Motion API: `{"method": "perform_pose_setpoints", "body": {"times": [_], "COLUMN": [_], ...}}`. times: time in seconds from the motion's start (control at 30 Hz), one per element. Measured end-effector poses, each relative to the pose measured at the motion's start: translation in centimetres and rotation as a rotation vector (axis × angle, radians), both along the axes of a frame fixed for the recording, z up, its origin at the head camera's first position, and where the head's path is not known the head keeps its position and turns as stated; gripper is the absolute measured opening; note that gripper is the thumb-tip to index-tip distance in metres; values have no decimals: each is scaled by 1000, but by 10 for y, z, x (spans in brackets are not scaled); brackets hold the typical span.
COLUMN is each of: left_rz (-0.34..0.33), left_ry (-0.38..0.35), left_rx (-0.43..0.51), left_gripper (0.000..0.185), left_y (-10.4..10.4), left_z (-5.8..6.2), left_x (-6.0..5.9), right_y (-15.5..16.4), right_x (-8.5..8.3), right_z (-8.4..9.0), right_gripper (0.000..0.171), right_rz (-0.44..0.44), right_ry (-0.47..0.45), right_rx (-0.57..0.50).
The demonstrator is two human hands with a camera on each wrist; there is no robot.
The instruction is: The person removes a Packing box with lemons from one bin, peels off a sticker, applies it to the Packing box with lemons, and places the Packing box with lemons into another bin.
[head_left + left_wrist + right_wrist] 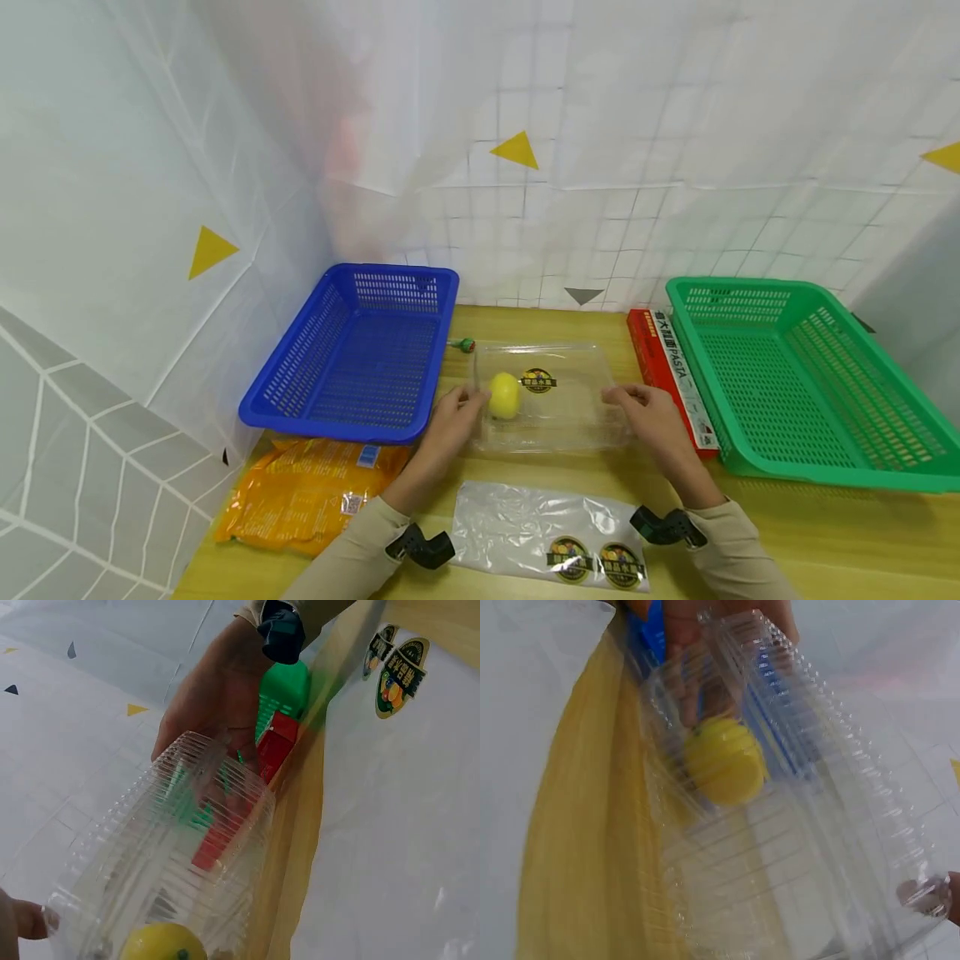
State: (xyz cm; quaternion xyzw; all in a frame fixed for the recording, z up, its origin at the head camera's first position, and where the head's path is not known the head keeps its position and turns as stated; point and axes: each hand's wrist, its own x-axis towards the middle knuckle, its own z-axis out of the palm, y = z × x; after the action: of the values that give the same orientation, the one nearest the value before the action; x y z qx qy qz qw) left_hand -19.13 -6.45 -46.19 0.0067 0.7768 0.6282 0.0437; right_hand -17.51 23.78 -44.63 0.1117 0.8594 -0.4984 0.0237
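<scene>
A clear plastic fruit box [570, 417] with a black and gold sticker is held level by its two short ends. The left hand [456, 417] grips its left end, thumb on the near rim. At the opposite end, the right hand [654, 417] pinches the edge between thumb and fingers. Inside, toward the left, lies a round yellow fruit [505, 396], also seen through the plastic in the right wrist view, where the fruit [726, 760] is close to the left hand's fingers. In the left wrist view, the right hand's fingers [232, 791] show through the ribbed wall.
A blue basket [438, 350] stands at left, a green basket [720, 417] at right with a red pasta box [667, 375] beside it. An orange packet [307, 492] lies front left. A white plastic bag [517, 529] with two stickers lies nearest. A small red-green item [467, 344] sits behind.
</scene>
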Motion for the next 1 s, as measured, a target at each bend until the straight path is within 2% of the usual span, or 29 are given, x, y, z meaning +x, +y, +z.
{"method": "perform_pose_setpoints", "body": {"times": [0.07, 0.17, 0.33, 0.47, 0.6, 0.77, 0.87, 1.0], "left_rz": [11, -10, -130, -207, -257, -272, -248, -232], "left_ry": [-13, -89, -218, -271, -288, -289, -284, -261], "left_rx": [21, 139, 331, 381, 366, 364, 371, 382], "left_gripper": [39, 52, 68, 70, 61, 61, 62, 57], "left_y": [0, 0, -5, -5, -3, -2, -3, -5], "left_z": [1, 3, 5, 8, 13, 18, 18, 18], "left_x": [0, 1, -1, 0, 3, 4, 5, 6], "right_y": [4, 10, 20, 27, 34, 44, 56, 79], "right_x": [0, 1, 1, 2, 7, 26, 41, 57], "right_z": [3, 8, 17, 21, 28, 44, 50, 54], "right_gripper": [53, 49, 49, 51, 53, 53, 45, 33], "right_rz": [0, 19, 107, 164, 164, 55, -29, -199], "right_ry": [9, 39, 59, 57, 84, 260, 395, 518], "right_rx": [4, 0, -28, -21, 9, 73, 47, 49]}}
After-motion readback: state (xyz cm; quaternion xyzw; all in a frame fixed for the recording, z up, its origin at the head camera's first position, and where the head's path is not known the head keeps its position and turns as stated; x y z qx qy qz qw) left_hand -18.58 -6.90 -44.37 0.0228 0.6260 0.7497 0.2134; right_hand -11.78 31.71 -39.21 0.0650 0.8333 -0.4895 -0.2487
